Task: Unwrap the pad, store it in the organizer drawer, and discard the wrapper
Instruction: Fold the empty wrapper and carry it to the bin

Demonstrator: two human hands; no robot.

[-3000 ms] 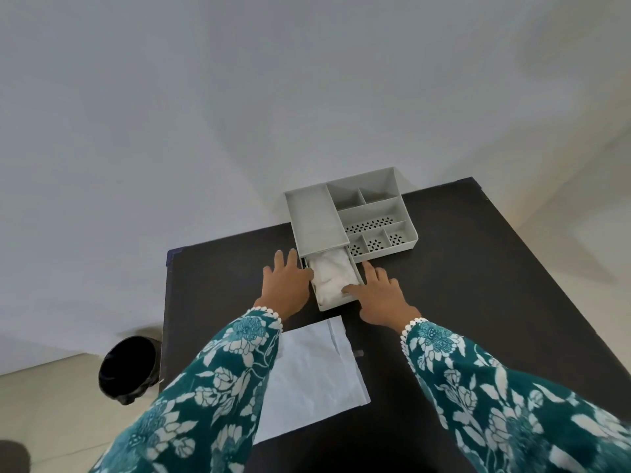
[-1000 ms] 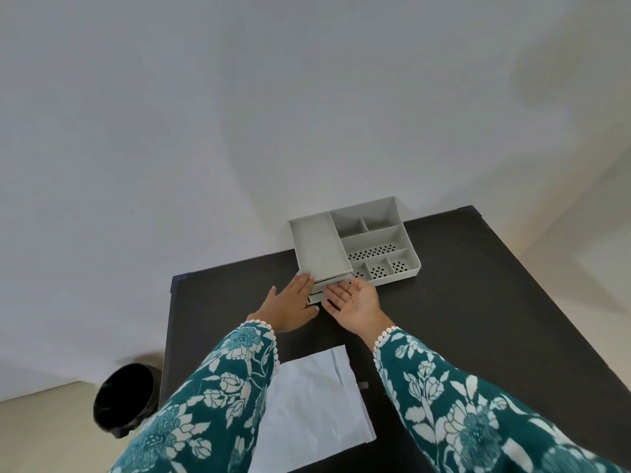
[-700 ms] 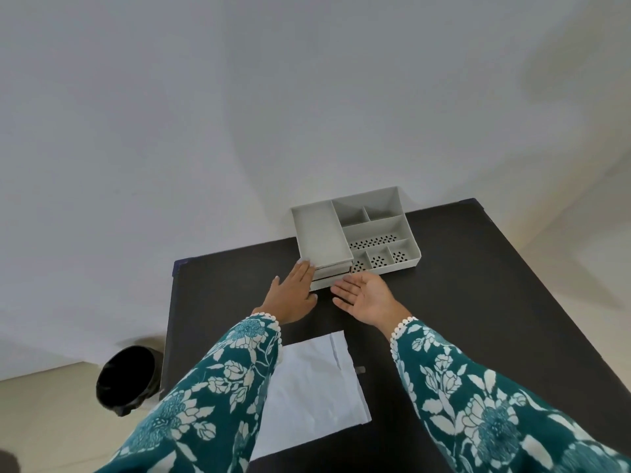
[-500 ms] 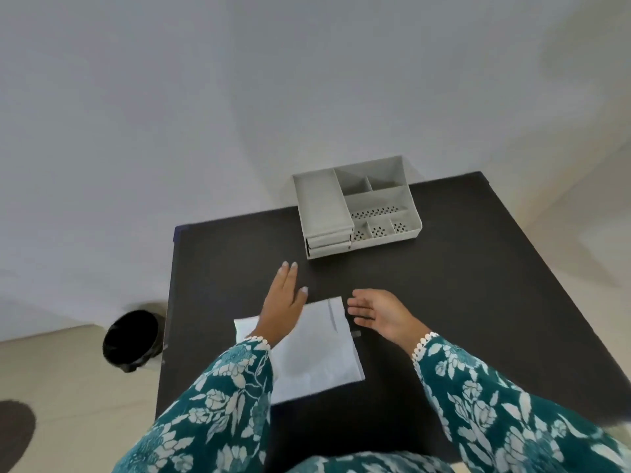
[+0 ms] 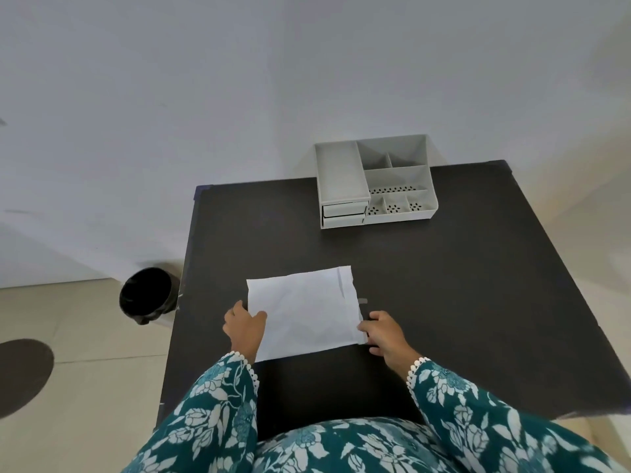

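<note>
Dark table [image 5: 444,285], organizer [image 5: 375,186] drawers shut.

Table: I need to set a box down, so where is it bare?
The table is bare right of the wrapper, and between wrapper and organizer. Crowded: the near edge, where both hands grip it.

Plain home room: bare white wall [image 5: 239,97], beige tiled floor [image 5: 85,387], black table [image 5: 444,285], lined bin [image 5: 146,295].

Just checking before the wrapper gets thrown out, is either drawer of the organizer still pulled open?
No, both drawers sit flush with the front of the grey organizer, while both hands grip the white wrapper on the table.
</note>
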